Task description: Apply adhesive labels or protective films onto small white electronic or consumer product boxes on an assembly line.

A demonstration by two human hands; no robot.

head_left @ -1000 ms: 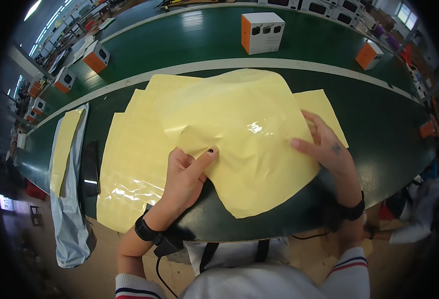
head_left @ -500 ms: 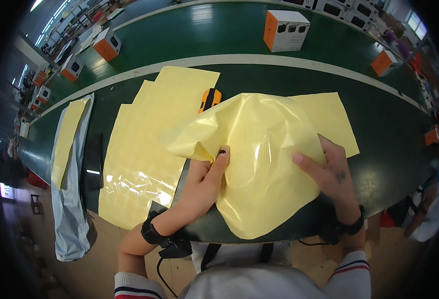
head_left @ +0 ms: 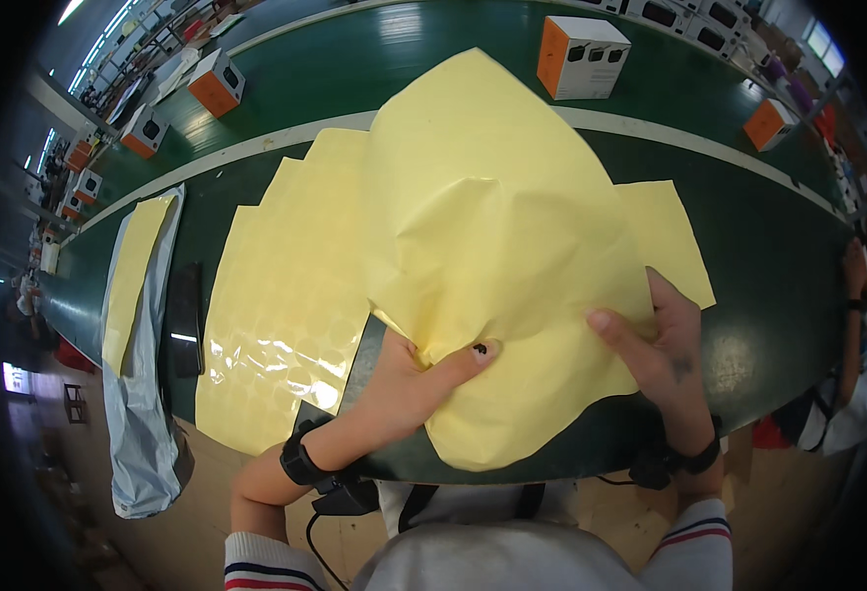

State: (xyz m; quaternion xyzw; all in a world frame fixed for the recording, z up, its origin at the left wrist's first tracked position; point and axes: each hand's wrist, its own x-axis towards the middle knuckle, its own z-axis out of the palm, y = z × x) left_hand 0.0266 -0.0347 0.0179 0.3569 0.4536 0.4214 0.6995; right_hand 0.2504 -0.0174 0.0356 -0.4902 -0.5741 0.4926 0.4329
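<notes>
A large, creased yellow sheet (head_left: 512,246) is held up over the green table, its far corner rising to a point. My left hand (head_left: 423,379) grips its lower left part, thumb on top and the other fingers underneath. On the right side, my right hand (head_left: 655,345) pinches the sheet's edge, its thumb on the front and its fingers mostly behind. Overlapping yellow sheets (head_left: 286,295) with glossy round shapes on them lie to the left. Another yellow sheet (head_left: 672,231) sticks out from behind the held one on the right.
A silvery plastic bag (head_left: 143,424) with a yellow strip (head_left: 136,286) on it lies at the far left, beside a dark flat object (head_left: 186,320). Orange-and-white boxes (head_left: 583,59) stand on the green belt (head_left: 433,39) beyond. Another person's arm (head_left: 852,325) shows at the right.
The held sheet has unfolded upward and away, its far corner now raised, hiding the orange-and-black tool. My left hand has shifted slightly right. Boxes beyond moved a little right.
</notes>
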